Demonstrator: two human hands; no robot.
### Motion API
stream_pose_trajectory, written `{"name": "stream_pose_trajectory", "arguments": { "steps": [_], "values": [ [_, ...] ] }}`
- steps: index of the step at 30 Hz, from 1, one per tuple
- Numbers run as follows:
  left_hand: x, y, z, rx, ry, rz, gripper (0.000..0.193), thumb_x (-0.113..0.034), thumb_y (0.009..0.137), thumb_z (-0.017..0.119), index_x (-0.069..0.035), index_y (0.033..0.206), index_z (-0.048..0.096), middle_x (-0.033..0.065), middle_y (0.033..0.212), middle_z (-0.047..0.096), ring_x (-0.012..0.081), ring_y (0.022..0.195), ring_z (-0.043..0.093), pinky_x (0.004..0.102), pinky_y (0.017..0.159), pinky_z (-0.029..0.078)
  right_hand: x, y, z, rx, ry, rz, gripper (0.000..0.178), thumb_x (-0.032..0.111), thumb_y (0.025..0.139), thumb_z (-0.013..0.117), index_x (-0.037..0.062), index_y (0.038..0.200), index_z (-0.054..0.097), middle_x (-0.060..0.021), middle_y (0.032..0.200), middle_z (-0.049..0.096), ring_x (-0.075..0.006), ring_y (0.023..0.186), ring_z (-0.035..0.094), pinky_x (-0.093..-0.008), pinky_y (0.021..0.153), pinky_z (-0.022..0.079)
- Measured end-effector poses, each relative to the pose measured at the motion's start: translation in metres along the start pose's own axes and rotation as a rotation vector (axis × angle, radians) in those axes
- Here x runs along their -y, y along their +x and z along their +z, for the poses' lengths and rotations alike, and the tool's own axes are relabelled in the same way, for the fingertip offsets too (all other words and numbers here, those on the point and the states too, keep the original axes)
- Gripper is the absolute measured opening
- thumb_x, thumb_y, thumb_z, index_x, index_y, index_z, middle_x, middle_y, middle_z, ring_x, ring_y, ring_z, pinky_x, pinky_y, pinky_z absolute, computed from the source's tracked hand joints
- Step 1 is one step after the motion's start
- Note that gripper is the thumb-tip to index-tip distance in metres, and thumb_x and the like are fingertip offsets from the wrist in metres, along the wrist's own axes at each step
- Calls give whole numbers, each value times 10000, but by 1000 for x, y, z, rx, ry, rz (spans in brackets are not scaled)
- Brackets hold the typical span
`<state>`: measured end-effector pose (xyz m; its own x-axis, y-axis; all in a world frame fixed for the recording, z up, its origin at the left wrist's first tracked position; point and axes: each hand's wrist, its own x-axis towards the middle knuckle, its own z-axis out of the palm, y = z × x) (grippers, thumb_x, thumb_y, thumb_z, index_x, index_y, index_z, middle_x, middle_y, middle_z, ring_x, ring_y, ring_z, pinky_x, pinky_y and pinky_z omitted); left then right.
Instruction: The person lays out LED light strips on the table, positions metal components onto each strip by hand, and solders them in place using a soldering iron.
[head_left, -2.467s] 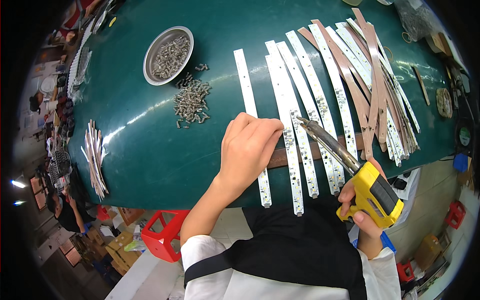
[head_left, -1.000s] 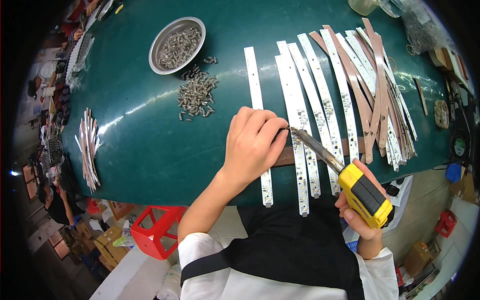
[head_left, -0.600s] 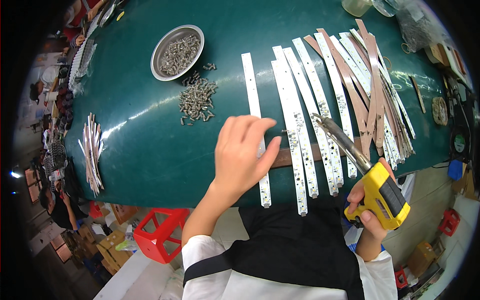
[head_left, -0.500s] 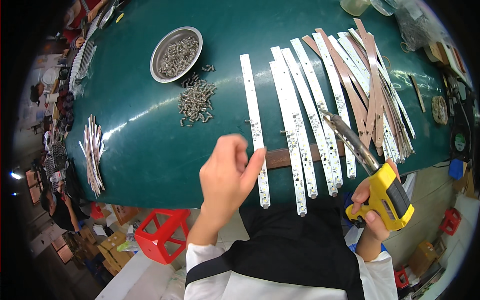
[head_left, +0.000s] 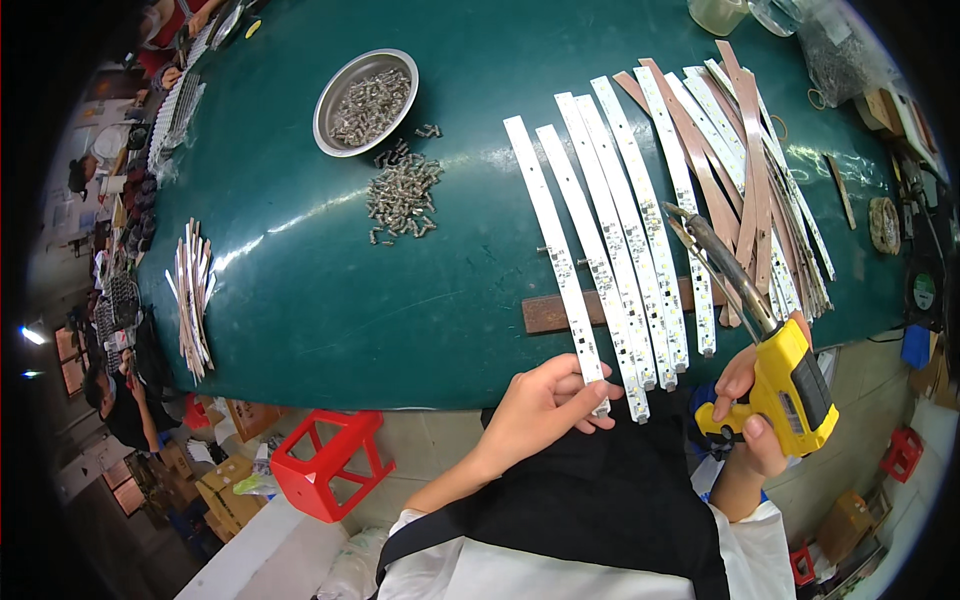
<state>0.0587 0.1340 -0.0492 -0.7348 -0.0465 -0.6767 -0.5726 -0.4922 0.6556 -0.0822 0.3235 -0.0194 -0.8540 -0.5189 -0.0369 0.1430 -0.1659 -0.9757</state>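
My left hand (head_left: pixel 540 415) closes its fingers on the near end of the leftmost white LED circuit-board strip (head_left: pixel 538 190), at the table's front edge. My right hand (head_left: pixel 760 450) grips a yellow soldering gun (head_left: pixel 790 385) by its handle. The gun's metal nozzle (head_left: pixel 735 265) points up and left, over the strips. Several more LED strips (head_left: pixel 590 215) lie side by side to the right of the held one, with small parts and yellow chips along their near halves. A flat brown bar (head_left: pixel 543 313) runs crosswise beneath them.
A metal bowl (head_left: pixel 324 130) of small metal connectors stands at the back, with a loose pile of connectors (head_left: pixel 403 200) beside it. Crossed brown and white strips (head_left: pixel 757 190) are heaped right. Thin strips (head_left: pixel 190 300) lie far left. A red stool (head_left: pixel 325 460) stands below the table.
My left hand has come down and right and taken the near end of the leftmost strip. That strip has shifted right, closer to the others. The soldering gun has moved slightly right.
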Motion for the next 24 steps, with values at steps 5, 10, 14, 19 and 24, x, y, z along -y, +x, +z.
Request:
{"name": "stream_pose_trajectory", "arguments": {
  "steps": [5,10,14,19,24],
  "values": [
    [4,9,13,11,84,92,283,-127,938,610,28,1170,567,107,1024,699,141,800,692,247,637,563,-3,0,0,0,-1,-47,923,204,728,671,-97,1450,181,-145,829,587,-189,629,577,-284,639,488],
    [4,17,20,-46,74,145,282,-117,933,614,34,1165,565,98,1000,705,125,806,686,245,632,569,-3,2,-2,-8,-23,-66,942,196,715,632,-118,1449,131,-156,835,544,-188,634,538,-247,583,461],
    [-2,8,14,-101,49,184,253,-92,935,603,42,1145,562,116,970,705,125,814,678,246,642,569,-5,1,-6,3,-15,-72,932,203,716,631,-110,1448,146,-154,844,527,-183,625,520,-246,575,451],
    [-15,-36,-39,-404,47,480,209,-47,932,579,62,1105,535,161,898,698,161,760,676,239,623,531,-3,1,-9,-12,-12,-118,911,194,732,622,-134,1435,145,-162,893,493,-170,669,495,-230,575,437],
    [-35,-84,-172,-1039,407,537,171,-127,962,546,14,1059,550,111,847,696,116,700,659,216,573,498,-6,5,-13,7,-22,-139,881,180,746,596,-140,1435,149,-167,911,490,-164,683,495,-215,587,442]
  ]
}}
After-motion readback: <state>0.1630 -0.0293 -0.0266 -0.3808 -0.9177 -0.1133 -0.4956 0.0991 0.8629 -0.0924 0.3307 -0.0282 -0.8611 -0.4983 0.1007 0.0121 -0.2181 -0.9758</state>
